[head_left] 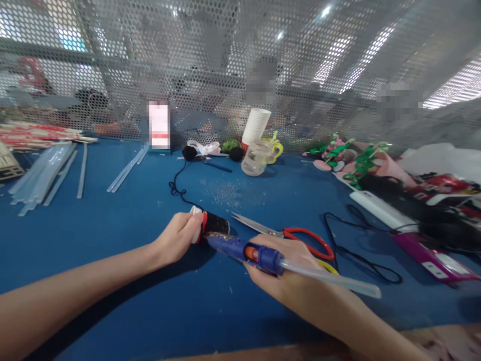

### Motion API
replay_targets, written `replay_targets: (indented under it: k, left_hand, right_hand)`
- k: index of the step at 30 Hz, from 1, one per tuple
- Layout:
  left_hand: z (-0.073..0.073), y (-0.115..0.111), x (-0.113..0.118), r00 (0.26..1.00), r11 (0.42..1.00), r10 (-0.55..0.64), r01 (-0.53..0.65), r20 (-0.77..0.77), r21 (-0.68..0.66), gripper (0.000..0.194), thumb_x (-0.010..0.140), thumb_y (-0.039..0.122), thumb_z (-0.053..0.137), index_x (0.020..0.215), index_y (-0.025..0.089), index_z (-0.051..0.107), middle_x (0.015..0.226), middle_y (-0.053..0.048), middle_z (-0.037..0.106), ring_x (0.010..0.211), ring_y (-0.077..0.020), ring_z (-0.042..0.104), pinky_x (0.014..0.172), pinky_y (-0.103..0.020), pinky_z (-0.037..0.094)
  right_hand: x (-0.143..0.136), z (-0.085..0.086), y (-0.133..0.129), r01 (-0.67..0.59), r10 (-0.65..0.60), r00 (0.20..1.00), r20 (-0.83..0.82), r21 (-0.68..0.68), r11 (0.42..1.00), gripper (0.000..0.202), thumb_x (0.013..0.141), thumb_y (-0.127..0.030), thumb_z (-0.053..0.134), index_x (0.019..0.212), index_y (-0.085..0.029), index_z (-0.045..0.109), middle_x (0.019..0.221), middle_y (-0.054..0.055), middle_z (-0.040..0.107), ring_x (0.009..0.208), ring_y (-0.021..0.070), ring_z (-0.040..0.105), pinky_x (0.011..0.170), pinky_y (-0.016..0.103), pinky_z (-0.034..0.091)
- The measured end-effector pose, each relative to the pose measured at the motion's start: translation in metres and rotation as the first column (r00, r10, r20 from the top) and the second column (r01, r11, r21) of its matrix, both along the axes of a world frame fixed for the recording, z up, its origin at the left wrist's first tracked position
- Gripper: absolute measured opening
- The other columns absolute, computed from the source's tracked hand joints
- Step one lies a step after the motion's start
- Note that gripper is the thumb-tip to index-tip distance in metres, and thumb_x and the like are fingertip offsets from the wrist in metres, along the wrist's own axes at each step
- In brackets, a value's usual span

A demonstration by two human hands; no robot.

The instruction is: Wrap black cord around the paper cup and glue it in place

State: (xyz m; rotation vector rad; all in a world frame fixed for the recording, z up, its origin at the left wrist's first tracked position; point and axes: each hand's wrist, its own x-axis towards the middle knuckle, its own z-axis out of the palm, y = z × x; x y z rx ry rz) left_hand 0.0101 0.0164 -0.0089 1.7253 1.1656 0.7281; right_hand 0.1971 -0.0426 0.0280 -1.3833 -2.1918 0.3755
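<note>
A small cup point(217, 224) wrapped in black yarn, with a red band and a white rim, lies sideways in my left hand point(176, 238), whose fingers close round the rim end. My right hand point(280, 268) grips a blue glue gun point(233, 246) with a long clear glue stick out of its back. The gun's nozzle is at the lower side of the cup; whether they touch I cannot tell. A black yarn strand point(180, 193) runs from the cup to a black ball point(189, 153). Red-handled scissors point(259, 226) lie open just beyond my right hand.
Bundled glue sticks point(47, 173) lie left, near a lit phone point(159, 125). Behind stand stacked white cups point(256, 125) and a clear plastic cup point(256, 159). Right are green and pink craft pieces point(363, 160), a white power strip point(383, 210), a purple box point(432, 258) and a black cord point(361, 260).
</note>
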Motion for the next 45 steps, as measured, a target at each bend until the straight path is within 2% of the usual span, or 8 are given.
replay_targets:
  k: [7, 16, 23, 32, 34, 37, 41, 45]
  left_hand:
    - [0.000, 0.001, 0.001, 1.000, 1.000, 0.002, -0.002, -0.006, -0.012, 0.036, 0.081, 0.035, 0.024, 0.052, 0.016, 0.033, 0.050, 0.004, 0.029, 0.049, -0.0080, 0.026, 0.046, -0.022, 0.023]
    - [-0.003, -0.002, -0.001, 0.997, 0.998, 0.005, -0.001, -0.075, 0.057, 0.039, 0.082, 0.038, 0.024, 0.050, 0.016, 0.032, 0.047, 0.005, 0.031, 0.047, -0.0078, 0.028, 0.045, -0.022, 0.024]
    - [-0.001, -0.006, -0.001, 0.988, 0.976, -0.039, 0.069, -0.149, 0.206, 0.038, 0.083, 0.031, 0.022, 0.050, 0.017, 0.030, 0.047, 0.005, 0.031, 0.046, -0.0074, 0.028, 0.045, -0.022, 0.024]
    - [-0.002, -0.006, -0.003, 0.981, 0.962, -0.102, 0.140, -0.167, 0.236, 0.036, 0.084, 0.030, 0.020, 0.053, 0.017, 0.032, 0.051, 0.004, 0.033, 0.048, -0.0077, 0.029, 0.048, -0.022, 0.028]
    - [-0.002, -0.006, -0.003, 0.980, 0.964, -0.093, 0.133, -0.177, 0.229, 0.036, 0.084, 0.030, 0.019, 0.053, 0.017, 0.031, 0.051, 0.004, 0.032, 0.048, -0.0079, 0.029, 0.048, -0.022, 0.027]
    - [-0.002, -0.006, -0.003, 0.977, 0.961, -0.095, 0.140, -0.191, 0.237, 0.035, 0.084, 0.031, 0.019, 0.053, 0.017, 0.030, 0.051, 0.004, 0.032, 0.048, -0.0079, 0.029, 0.048, -0.022, 0.027]
    - [-0.002, -0.006, -0.004, 0.977, 0.958, -0.085, 0.134, -0.196, 0.254, 0.034, 0.084, 0.030, 0.019, 0.054, 0.017, 0.030, 0.051, 0.004, 0.032, 0.048, -0.0080, 0.029, 0.048, -0.022, 0.027]
    - [-0.005, -0.008, -0.006, 0.971, 0.930, -0.111, 0.176, -0.211, 0.322, 0.034, 0.084, 0.028, 0.019, 0.053, 0.017, 0.028, 0.052, 0.004, 0.033, 0.048, -0.0082, 0.029, 0.049, -0.023, 0.027]
  right_hand:
    - [0.003, -0.006, 0.003, -0.057, 0.057, 0.998, -0.007, 0.026, 0.998, 0.011, 0.068, -0.012, 0.050, 0.059, -0.019, 0.049, 0.056, -0.003, 0.055, 0.051, 0.0104, 0.051, 0.052, 0.021, 0.040]
    - [0.007, -0.002, 0.008, 0.054, -0.055, 0.998, -0.010, -0.025, 0.998, 0.008, 0.068, -0.020, 0.051, 0.060, -0.019, 0.050, 0.056, -0.002, 0.053, 0.048, 0.0106, 0.046, 0.049, 0.022, 0.038]
    - [0.009, -0.002, 0.015, 0.046, -0.048, 0.999, 0.015, 0.078, 0.996, 0.013, 0.069, -0.017, 0.050, 0.057, -0.020, 0.045, 0.048, -0.005, 0.048, 0.045, 0.0094, 0.043, 0.044, 0.020, 0.035]
    - [0.008, 0.001, 0.023, 0.065, -0.073, 0.990, 0.121, 0.077, 0.995, 0.018, 0.069, -0.018, 0.047, 0.052, -0.018, 0.044, 0.048, -0.003, 0.047, 0.045, 0.0099, 0.043, 0.047, 0.022, 0.034]
    - [0.007, 0.002, 0.023, 0.085, -0.089, 0.992, 0.089, 0.042, 0.995, 0.018, 0.069, -0.020, 0.047, 0.051, -0.018, 0.045, 0.046, -0.003, 0.046, 0.044, 0.0095, 0.042, 0.045, 0.022, 0.034]
    - [0.006, 0.002, 0.025, 0.103, -0.109, 0.993, -0.038, -0.129, 0.986, 0.022, 0.071, -0.025, 0.047, 0.051, -0.018, 0.044, 0.040, -0.005, 0.044, 0.037, 0.0081, 0.041, 0.038, 0.020, 0.034]
    - [0.008, 0.002, 0.031, 0.047, -0.159, 0.955, -0.249, -0.403, 0.914, 0.015, 0.070, -0.030, 0.050, 0.065, -0.016, 0.050, 0.039, -0.006, 0.043, 0.032, 0.0073, 0.041, 0.034, 0.019, 0.035]
    - [0.016, 0.001, 0.049, 0.039, -0.245, 0.877, -0.413, -0.447, 0.893, 0.019, 0.065, -0.029, 0.058, 0.075, -0.014, 0.049, 0.049, -0.005, 0.050, 0.040, 0.0070, 0.045, 0.040, 0.019, 0.039]
